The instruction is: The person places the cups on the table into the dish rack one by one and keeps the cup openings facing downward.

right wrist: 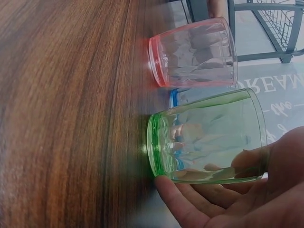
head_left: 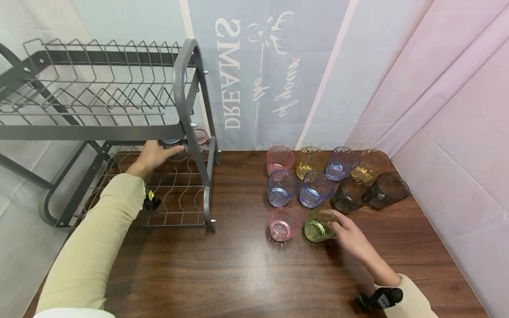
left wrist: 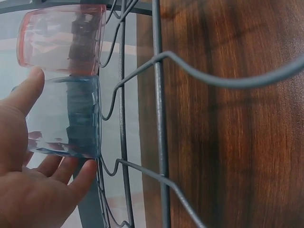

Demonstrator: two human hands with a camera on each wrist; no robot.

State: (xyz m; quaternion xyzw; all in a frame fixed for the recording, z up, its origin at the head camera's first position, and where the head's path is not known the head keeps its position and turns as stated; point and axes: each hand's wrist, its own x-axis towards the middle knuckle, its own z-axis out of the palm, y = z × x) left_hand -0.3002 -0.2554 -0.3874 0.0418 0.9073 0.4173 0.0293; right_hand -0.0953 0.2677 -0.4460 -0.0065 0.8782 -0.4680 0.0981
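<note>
My left hand (head_left: 152, 155) reaches under the upper tier of the grey dish rack and holds a blue glass (left wrist: 61, 111) on the lower tier. Its thumb lies on one side of the glass and the fingers on the other. The blue glass stands rim down on the wires, close beside a clear pink glass (left wrist: 61, 40) that is also rim down. On the table, my right hand (head_left: 349, 236) grips a green glass (right wrist: 209, 137) from its right side, thumb near the rim. The green glass is upright, next to a pink glass (right wrist: 194, 54).
Behind the green glass stand more tumblers in rows: blue glasses (head_left: 281, 190), a pink glass (head_left: 280, 160), amber glasses (head_left: 309, 164) and dark glasses (head_left: 389, 190). The rack's upper tier (head_left: 91, 132) and side post (head_left: 195, 150) frame my left arm. A printed cloth (head_left: 262, 79) hangs behind.
</note>
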